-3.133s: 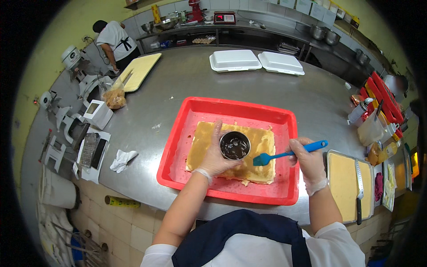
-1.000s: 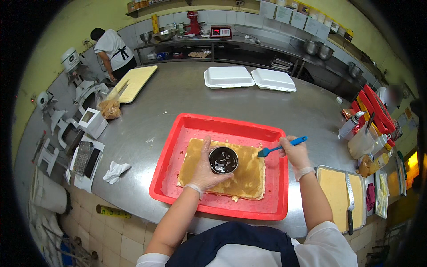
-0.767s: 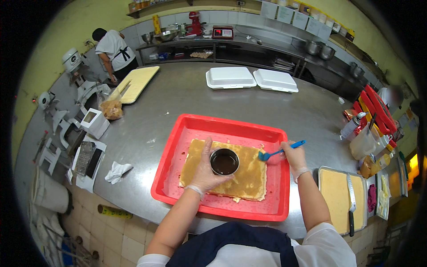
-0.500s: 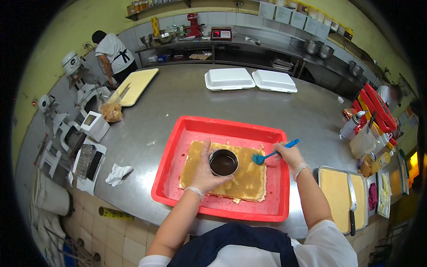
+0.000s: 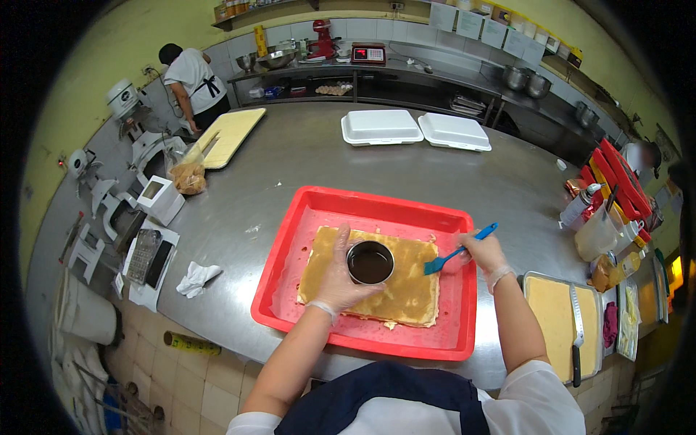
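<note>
Both hands are working: left hand [image 5: 341,279] is gripping the cup [image 5: 370,262] on the cake [image 5: 406,290], right hand [image 5: 482,252] is pinching the brush [image 5: 457,251]; next dipping needs care.

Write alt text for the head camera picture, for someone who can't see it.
Seen from above, a person's gloved left hand holds a small round cup of dark liquid on a flat sheet of cake in a red tray, while the right hand holds a blue brush over the cake's right edge. The tray sits on a steel counter; another person works far off.
</note>
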